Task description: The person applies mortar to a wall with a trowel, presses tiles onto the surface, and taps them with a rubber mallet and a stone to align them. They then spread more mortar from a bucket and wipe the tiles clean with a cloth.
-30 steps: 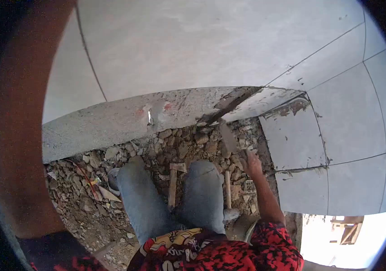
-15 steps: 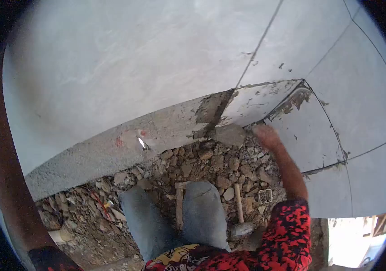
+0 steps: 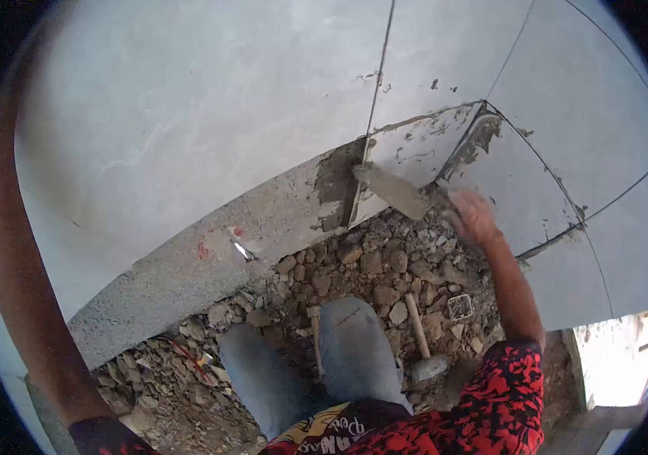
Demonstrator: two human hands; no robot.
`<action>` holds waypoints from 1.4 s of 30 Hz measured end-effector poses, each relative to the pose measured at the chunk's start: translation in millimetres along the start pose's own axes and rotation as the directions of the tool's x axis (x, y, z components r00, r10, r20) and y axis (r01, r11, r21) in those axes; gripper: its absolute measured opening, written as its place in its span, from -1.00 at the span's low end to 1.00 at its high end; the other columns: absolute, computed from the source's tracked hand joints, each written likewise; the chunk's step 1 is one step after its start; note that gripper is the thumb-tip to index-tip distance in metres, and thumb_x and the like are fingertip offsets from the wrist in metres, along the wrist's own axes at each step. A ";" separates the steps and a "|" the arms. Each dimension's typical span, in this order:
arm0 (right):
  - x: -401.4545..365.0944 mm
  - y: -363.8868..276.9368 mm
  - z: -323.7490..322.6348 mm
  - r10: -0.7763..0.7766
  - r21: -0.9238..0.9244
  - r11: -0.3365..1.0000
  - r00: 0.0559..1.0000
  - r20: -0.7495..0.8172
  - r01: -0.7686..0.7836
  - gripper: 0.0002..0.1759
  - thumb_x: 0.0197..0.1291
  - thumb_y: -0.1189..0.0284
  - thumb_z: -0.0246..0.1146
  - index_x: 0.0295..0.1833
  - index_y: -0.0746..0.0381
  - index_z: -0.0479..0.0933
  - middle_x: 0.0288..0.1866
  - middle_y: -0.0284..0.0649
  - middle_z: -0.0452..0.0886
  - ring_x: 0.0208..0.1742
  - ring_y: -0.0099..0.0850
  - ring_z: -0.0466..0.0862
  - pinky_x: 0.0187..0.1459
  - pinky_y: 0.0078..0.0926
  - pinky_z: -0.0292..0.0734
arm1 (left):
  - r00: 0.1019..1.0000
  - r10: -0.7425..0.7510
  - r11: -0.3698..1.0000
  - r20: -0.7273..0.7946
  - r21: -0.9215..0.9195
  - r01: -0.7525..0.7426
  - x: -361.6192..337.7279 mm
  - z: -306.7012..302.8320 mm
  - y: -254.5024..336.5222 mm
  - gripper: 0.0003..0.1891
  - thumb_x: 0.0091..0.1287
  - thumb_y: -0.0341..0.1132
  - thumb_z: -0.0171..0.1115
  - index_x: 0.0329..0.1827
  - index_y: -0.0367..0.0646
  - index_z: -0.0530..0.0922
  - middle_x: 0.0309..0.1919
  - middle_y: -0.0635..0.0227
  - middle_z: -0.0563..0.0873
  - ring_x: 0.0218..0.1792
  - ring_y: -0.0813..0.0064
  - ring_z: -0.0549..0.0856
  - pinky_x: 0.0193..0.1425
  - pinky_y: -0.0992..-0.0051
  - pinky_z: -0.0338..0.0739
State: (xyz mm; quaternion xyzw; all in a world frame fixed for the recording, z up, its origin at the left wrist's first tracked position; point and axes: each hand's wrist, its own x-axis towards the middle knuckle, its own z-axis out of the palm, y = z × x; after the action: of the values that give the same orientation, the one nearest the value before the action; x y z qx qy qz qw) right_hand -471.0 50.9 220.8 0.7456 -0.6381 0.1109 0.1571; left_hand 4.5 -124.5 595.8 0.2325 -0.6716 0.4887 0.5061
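Note:
My right hand (image 3: 472,216) grips a trowel (image 3: 392,189) coated in grey mortar. Its tip rests against the concrete step edge (image 3: 263,231), by a dark patch of wet mortar (image 3: 337,180) at the tile joint. My left arm (image 3: 21,265) reaches up along the left side of the view; its hand is out of sight. My knees in blue jeans (image 3: 354,356) are down on stone rubble (image 3: 369,265).
Large grey tiles (image 3: 210,98) cover the surface above the step, with more tiles (image 3: 566,174) at right. A mallet (image 3: 424,345) and a wooden handle (image 3: 315,334) lie in the rubble by my knees. A small wire-frame object (image 3: 460,306) lies beside the mallet.
My right hand lifted the trowel from the rubble up to the step edge and now presses its tip by the mortar patch. The view has swung left and up.

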 end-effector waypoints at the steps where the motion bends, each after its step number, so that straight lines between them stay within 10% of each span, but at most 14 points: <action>1: -7.6 -8.2 5.3 0.014 0.003 1.000 1.000 -0.003 -0.014 -0.51 0.06 0.26 0.25 0.13 0.14 0.38 0.05 -0.06 0.48 0.13 -0.12 0.46 0.11 -0.14 0.37 | 1.000 0.005 1.000 0.005 -0.006 -0.005 0.4 -0.1 -0.4 -0.28 0.29 0.22 -0.22 0.23 -0.29 0.22 0.20 -0.15 0.24 0.24 -0.01 0.27 0.17 0.01 0.24; 4: -7.6 -35.7 11.9 0.061 0.216 0.974 0.998 0.022 -0.065 -0.52 0.12 0.20 0.21 0.13 0.17 0.38 0.06 -0.03 0.49 0.13 -0.11 0.46 0.09 -0.13 0.38 | 1.000 0.024 1.000 0.015 -0.021 -0.023 2.4 -1.3 -1.2 -0.27 0.29 0.22 -0.22 0.23 -0.30 0.22 0.20 -0.16 0.24 0.24 -0.02 0.27 0.16 0.00 0.24; 7: 15.0 -39.3 -11.4 0.150 0.132 0.977 0.979 0.135 -0.168 -0.50 0.13 0.16 0.19 0.14 0.16 0.37 0.09 -0.03 0.47 0.14 -0.11 0.47 0.09 -0.13 0.39 | 0.998 0.048 0.999 0.028 -0.024 -0.048 5.8 0.1 -3.6 -0.27 0.29 0.23 -0.23 0.23 -0.30 0.22 0.20 -0.16 0.24 0.24 -0.02 0.27 0.16 0.00 0.24; 18: 164.8 -37.9 -177.9 -0.206 -0.353 0.885 0.935 0.289 0.304 -0.66 0.08 0.23 0.17 -0.03 0.09 0.42 -0.24 -0.19 0.52 -0.16 -0.18 0.57 -0.18 -0.18 0.45 | 1.000 0.006 0.997 0.012 -0.079 -0.005 7.7 9.1 -19.9 -0.29 0.30 0.20 -0.26 0.19 -0.33 0.21 0.18 -0.14 0.27 0.28 -0.01 0.23 0.19 0.01 0.23; 24: 205.4 -102.2 -248.1 -0.005 -0.529 0.803 0.890 0.456 0.275 -0.66 0.04 0.26 0.22 -0.05 0.11 0.43 -0.29 -0.18 0.53 -0.19 -0.20 0.59 -0.17 -0.20 0.46 | 0.986 0.110 0.990 -0.121 -0.070 -0.119 1.6 -11.3 12.6 -0.21 0.24 0.30 -0.22 0.18 -0.33 0.23 0.13 -0.14 0.33 0.28 -0.03 0.24 0.20 -0.01 0.22; 28: 173.9 -86.8 -250.7 -0.336 -0.539 0.745 0.919 0.207 0.394 -0.70 0.04 0.27 0.22 -0.09 0.11 0.48 -0.32 -0.19 0.53 -0.17 -0.22 0.58 -0.17 -0.21 0.46 | 0.997 -0.072 0.995 0.015 -0.070 0.073 1.4 14.8 -31.1 -0.28 0.28 0.23 -0.16 0.20 -0.30 0.23 0.13 -0.07 0.35 0.24 0.03 0.30 0.17 0.04 0.29; 30: 155.1 -90.4 -263.7 -0.252 -0.503 0.790 0.933 0.256 0.351 -0.69 0.06 0.25 0.20 -0.08 0.12 0.48 -0.27 -0.19 0.54 -0.13 -0.23 0.57 -0.11 -0.18 0.44 | 0.942 -0.332 0.943 -0.045 -0.008 0.332 -9.7 24.7 -36.4 -0.42 0.30 0.10 -0.05 0.17 -0.20 0.40 0.16 0.02 0.43 0.23 0.17 0.38 0.34 0.27 0.16; 32: 136.2 -80.9 -273.0 0.102 -0.433 0.900 0.942 0.320 0.049 -0.63 0.09 0.24 0.18 0.01 0.12 0.45 -0.12 -0.16 0.53 -0.04 -0.18 0.53 -0.01 -0.18 0.40 | 0.930 -0.368 0.929 -0.016 0.039 0.368 -10.8 27.9 -28.1 -0.41 0.30 0.12 -0.05 0.14 -0.23 0.42 0.14 0.02 0.45 0.21 0.16 0.40 0.32 0.28 0.18; 34: 99.5 -49.3 -245.0 -0.102 -0.448 0.884 0.990 0.100 0.136 -0.58 0.14 0.14 0.12 0.05 0.13 0.45 -0.04 -0.11 0.55 -0.03 -0.12 0.55 -0.06 -0.20 0.47 | 0.915 -0.403 0.912 0.001 0.087 0.401 -8.3 18.3 -11.7 -0.39 0.29 0.14 -0.06 0.11 -0.26 0.44 0.11 0.01 0.48 0.18 0.15 0.42 0.30 0.29 0.20; 38: 15.1 -36.7 -141.2 0.248 -0.160 0.959 0.967 0.060 -0.236 -0.40 0.17 0.00 0.07 0.20 0.18 0.35 0.13 -0.04 0.44 0.17 -0.09 0.40 0.16 -0.18 0.28 | 0.954 -0.299 0.953 0.040 -0.034 0.300 -10.4 6.1 -13.4 -0.40 0.30 0.15 -0.07 0.12 -0.23 0.45 0.12 0.02 0.47 0.20 0.16 0.41 0.31 0.30 0.18; 42: -34.9 -89.9 -39.5 0.631 0.446 0.624 0.751 0.197 -0.642 -0.28 0.15 -0.06 0.08 0.25 0.25 0.28 0.22 0.06 0.34 0.25 -0.03 0.33 0.23 -0.15 0.17 | 0.928 -0.370 0.923 0.039 0.132 0.362 -7.3 22.3 -16.5 -0.35 0.25 0.21 -0.06 0.15 -0.18 0.43 0.13 0.05 0.47 0.21 0.15 0.39 0.33 0.30 0.15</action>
State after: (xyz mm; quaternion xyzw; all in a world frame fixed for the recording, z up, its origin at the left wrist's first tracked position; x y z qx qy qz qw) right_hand -386.5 110.0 236.3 0.4873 -0.8120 0.3078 -0.0920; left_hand 10.5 -152.6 595.9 0.3997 -0.6009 0.4182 0.5516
